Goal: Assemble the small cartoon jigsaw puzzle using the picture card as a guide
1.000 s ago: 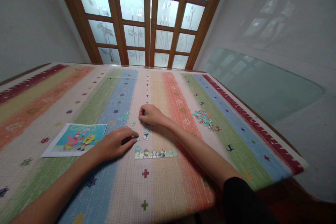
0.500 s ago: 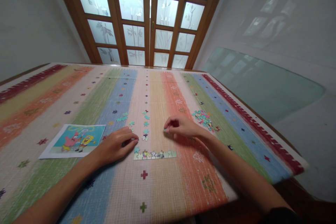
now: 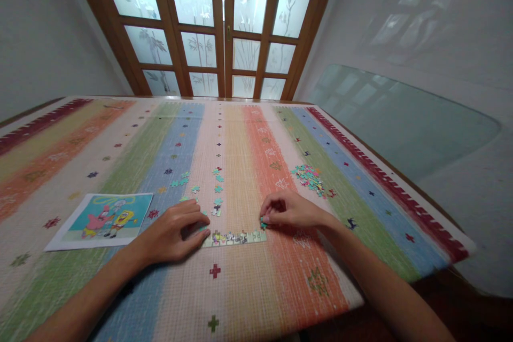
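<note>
Down toward me has come the right hand (image 3: 294, 209): half a second ago it was above the strip (image 3: 236, 238), to its right; now its fingertips are just beside the strip's right end. Pinched between thumb and fingers is a teal piece (image 3: 263, 222); from where I stand I can't tell whether it touches the strip's edge. That brings the work, I'd judge, to the point of trying the piece against that end.

Meanwhile the left hand (image 3: 176, 228) has edged down to the strip's left end. Its fingers are bent, thumb and forefinger parted, apparently gripping nothing; whether it presses on the strip I can't say. Loose pieces (image 3: 218, 189) lie in a column beyond the strip, and a pile (image 3: 308, 179) sits farther off to the right.

As for brands, the sheet (image 3: 108, 219) on the left shows SpongeBob cartoon figures. I can read no writing or label anywhere.
</note>
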`<control>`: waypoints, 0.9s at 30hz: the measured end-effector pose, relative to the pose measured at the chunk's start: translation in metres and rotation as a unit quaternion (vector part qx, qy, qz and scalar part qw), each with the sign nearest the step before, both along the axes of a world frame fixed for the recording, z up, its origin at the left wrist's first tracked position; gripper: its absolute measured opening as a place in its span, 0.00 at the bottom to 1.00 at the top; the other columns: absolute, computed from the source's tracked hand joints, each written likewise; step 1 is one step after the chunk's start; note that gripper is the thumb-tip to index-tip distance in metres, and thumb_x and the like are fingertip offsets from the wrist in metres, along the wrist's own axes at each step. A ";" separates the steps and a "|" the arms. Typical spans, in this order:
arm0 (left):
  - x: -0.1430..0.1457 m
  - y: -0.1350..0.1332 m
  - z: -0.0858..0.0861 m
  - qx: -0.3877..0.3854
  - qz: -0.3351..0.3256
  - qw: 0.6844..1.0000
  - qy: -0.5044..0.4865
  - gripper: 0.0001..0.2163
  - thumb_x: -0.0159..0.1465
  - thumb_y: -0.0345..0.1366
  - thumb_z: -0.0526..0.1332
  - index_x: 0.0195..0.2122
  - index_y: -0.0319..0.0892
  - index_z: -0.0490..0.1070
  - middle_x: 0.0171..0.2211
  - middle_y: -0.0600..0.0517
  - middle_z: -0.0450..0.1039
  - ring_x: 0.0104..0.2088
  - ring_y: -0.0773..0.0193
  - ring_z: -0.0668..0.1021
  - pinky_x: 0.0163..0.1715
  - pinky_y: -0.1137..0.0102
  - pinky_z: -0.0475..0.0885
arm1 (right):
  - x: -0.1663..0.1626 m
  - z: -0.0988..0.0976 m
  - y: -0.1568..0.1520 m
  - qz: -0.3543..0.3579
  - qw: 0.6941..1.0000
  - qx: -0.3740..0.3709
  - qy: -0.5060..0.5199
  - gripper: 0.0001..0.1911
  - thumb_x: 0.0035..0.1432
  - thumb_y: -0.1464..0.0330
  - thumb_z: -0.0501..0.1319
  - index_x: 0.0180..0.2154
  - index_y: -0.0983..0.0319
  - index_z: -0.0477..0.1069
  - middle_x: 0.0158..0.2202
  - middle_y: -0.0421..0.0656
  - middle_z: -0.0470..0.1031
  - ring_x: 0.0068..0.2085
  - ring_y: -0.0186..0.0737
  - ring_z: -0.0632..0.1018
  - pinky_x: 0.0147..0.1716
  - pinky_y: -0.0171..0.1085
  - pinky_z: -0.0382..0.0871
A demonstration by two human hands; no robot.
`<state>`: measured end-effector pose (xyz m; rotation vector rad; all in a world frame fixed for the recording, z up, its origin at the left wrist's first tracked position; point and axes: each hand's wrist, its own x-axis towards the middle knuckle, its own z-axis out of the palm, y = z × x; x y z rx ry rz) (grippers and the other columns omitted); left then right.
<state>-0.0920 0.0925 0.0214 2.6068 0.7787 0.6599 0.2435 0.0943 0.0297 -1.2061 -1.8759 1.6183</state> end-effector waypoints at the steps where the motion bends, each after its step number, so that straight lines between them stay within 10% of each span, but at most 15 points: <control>1: 0.000 0.000 0.000 0.007 -0.005 1.000 -0.004 0.07 0.70 0.35 0.58 0.37 0.42 0.75 0.26 0.53 0.70 0.30 0.63 0.71 0.31 0.67 0.65 | 0.000 -0.001 0.000 0.000 1.000 0.004 -0.003 0.09 0.54 0.65 0.71 0.34 0.63 0.78 0.29 0.42 0.79 0.30 0.33 0.76 0.32 0.34 0.69; 27: -0.004 -0.004 0.001 0.037 -0.008 0.998 0.053 0.09 0.66 0.42 0.62 0.42 0.42 0.72 0.31 0.51 0.73 0.33 0.58 0.75 0.35 0.63 0.72 | -0.008 0.001 -0.003 0.040 0.988 0.127 -0.084 0.04 0.56 0.70 0.68 0.35 0.63 0.79 0.27 0.38 0.72 0.27 0.31 0.70 0.27 0.33 0.62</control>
